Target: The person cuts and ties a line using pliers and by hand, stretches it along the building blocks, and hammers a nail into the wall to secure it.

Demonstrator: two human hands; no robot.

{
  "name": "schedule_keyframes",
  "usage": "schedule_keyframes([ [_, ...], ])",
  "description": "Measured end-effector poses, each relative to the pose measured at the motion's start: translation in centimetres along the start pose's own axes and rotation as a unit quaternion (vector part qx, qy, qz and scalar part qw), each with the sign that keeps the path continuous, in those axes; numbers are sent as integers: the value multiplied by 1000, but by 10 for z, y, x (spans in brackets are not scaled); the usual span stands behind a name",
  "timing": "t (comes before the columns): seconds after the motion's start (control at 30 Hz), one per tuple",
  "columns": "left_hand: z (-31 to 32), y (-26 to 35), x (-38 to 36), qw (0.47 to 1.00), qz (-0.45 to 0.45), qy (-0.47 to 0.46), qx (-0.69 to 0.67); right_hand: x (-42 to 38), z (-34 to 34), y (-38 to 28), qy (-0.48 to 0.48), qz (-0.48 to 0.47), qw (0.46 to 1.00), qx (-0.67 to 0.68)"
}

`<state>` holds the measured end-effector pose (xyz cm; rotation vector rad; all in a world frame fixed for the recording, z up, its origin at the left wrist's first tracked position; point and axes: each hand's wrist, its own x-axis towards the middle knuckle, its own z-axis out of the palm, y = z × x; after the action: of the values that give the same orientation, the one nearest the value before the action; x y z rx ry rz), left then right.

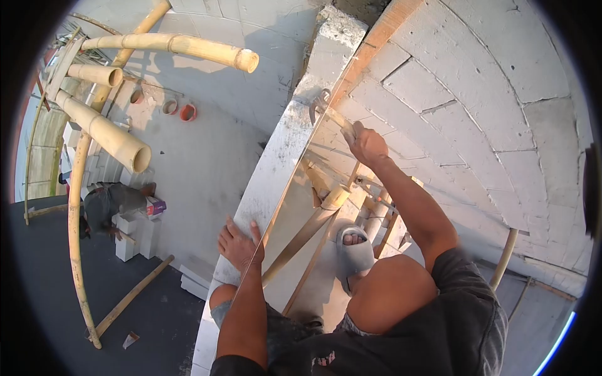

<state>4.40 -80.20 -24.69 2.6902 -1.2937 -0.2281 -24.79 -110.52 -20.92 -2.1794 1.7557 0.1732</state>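
My left hand lies flat with fingers spread on the top of a white block wall, next to a taut string running along its edge. My right hand reaches forward and grips the handle of a trowel whose blade rests on the wall top near fresh grey mortar. My right knee and a foot in a grey sandal rest on bamboo scaffold poles below.
A curved white block wall rises on the right. Thick bamboo poles jut out at the upper left. Far below, a person crouches by stacked white blocks on dark ground, with loose bamboo and buckets.
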Motion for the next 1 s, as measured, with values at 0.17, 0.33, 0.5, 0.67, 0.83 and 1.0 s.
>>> schedule_keyframes([
  [0.17, 13, -6, 3, 999, 10, 33, 2, 4, -4, 6, 11, -89, 994, -69],
  [0.33, 6, -5, 1, 1000, -6, 11, -6, -12, 7, -25, -1, -162, 986, -45],
  [0.5, -2, -1, 0, 1000, -17, -16, -20, 32, -4, -36, -14, -35, 998, -42],
  [0.67, 5, -5, -1, 1000, 1, 25, -10, 9, 5, -49, -21, -250, 960, -128],
  [0.83, 5, -4, -2, 1000, -11, 7, -25, 41, -6, -38, 5, -11, 999, -37],
  [1.0, 8, -6, -1, 1000, 1, 27, -5, 31, -4, -21, 20, -48, 997, -49],
])
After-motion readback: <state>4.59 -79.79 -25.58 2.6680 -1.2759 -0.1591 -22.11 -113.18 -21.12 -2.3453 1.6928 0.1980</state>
